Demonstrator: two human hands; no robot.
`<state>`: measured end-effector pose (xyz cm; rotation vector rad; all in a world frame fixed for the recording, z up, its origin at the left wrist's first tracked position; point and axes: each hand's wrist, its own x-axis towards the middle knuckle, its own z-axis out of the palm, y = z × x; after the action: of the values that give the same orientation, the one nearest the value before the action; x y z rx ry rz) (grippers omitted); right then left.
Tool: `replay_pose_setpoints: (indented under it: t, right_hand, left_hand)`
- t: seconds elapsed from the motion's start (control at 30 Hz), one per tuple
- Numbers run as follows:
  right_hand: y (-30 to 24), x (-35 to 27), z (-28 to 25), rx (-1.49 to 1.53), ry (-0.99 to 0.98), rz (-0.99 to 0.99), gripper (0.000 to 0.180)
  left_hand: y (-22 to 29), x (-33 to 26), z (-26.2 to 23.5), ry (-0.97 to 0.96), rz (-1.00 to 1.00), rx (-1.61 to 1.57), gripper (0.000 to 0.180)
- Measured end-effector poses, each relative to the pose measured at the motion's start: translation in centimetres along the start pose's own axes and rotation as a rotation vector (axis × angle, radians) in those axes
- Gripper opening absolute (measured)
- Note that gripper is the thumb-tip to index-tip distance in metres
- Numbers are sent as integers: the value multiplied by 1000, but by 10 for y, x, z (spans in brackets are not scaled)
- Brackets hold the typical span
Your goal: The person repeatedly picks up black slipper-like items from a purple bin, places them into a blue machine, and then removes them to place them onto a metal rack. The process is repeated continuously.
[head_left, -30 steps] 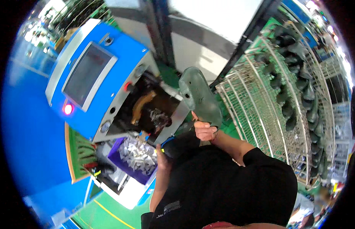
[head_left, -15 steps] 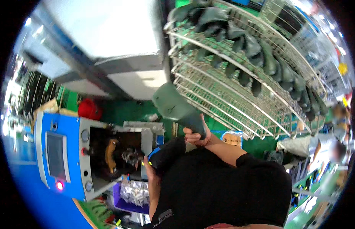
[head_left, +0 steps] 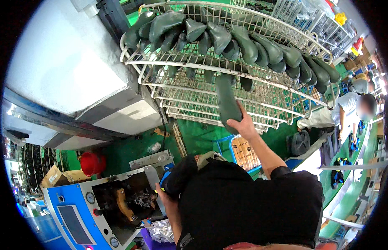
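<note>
While the right hand [head_left: 244, 125] is closing its fingers on a green shoe last [head_left: 227, 102] at the wire rack [head_left: 194, 96] (stiff, likely weighty, best gripped mid-body), the left hand [head_left: 167, 198] is gripping a dark shoe [head_left: 179, 177].

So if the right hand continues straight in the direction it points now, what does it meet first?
Probably the wire rack: the right hand lifts a green boot piece toward a shelf under the row of green boots. Depth is unclear.
</note>
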<state>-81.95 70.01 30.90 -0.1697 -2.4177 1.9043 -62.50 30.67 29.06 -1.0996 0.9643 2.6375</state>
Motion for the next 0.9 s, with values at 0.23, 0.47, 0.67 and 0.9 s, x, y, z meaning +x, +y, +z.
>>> replay_pose_setpoints:
  t: [0.23, 0.47, 0.67, 0.9]
  right_hand:
    - [10, -6, -31, -445, 166, 15, 103]
    - [18, -15, -2, -457, -175, 225, 94]
    - [52, -7, 27, -364, -297, 63, 87]
    - [100, 60, 41, -297, -135, 384, 85]
  left_hand:
    - [-7, 18, -3, -31, -50, -27, 81]
    - [-3, 29, 2, 39, 5, 45, 80]
    - [-9, 28, -7, 60, 52, -27, 78]
    - [-8, 15, 2, 140, 51, -87, 79]
